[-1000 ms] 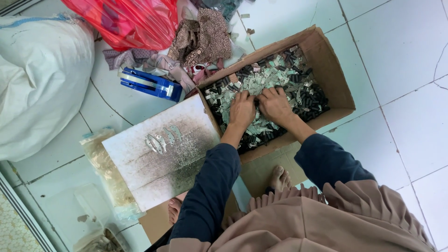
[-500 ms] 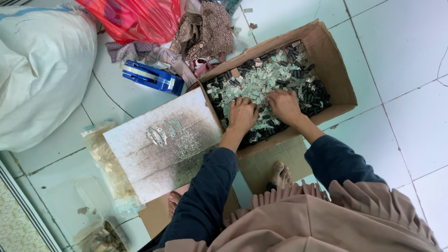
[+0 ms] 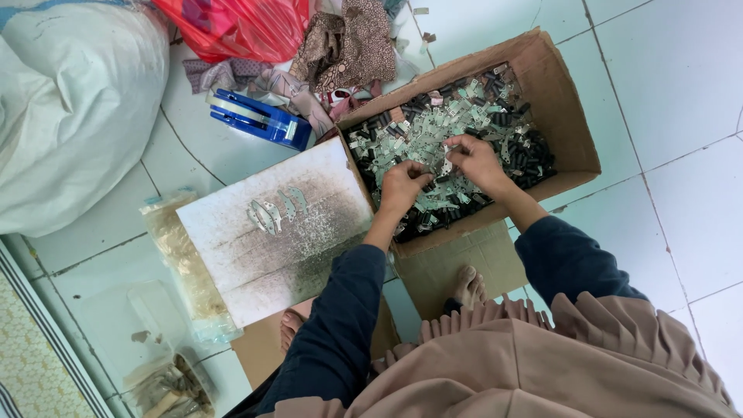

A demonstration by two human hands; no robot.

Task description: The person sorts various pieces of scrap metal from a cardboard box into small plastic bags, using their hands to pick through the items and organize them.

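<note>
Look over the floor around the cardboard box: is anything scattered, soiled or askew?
Yes. The white board beside the cardboard box is smudged with dark grime, and crumpled cloth scraps lie heaped on the tiles. Both hands, left and right, dig among the small metal parts.

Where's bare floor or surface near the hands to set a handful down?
Free: the white board beside the cardboard box, bare below its row of small metal pieces; also floor tiles beyond the box. Crowded: inside the box where the left hand and right hand dig; cloth scraps and tape dispenser above.
</note>
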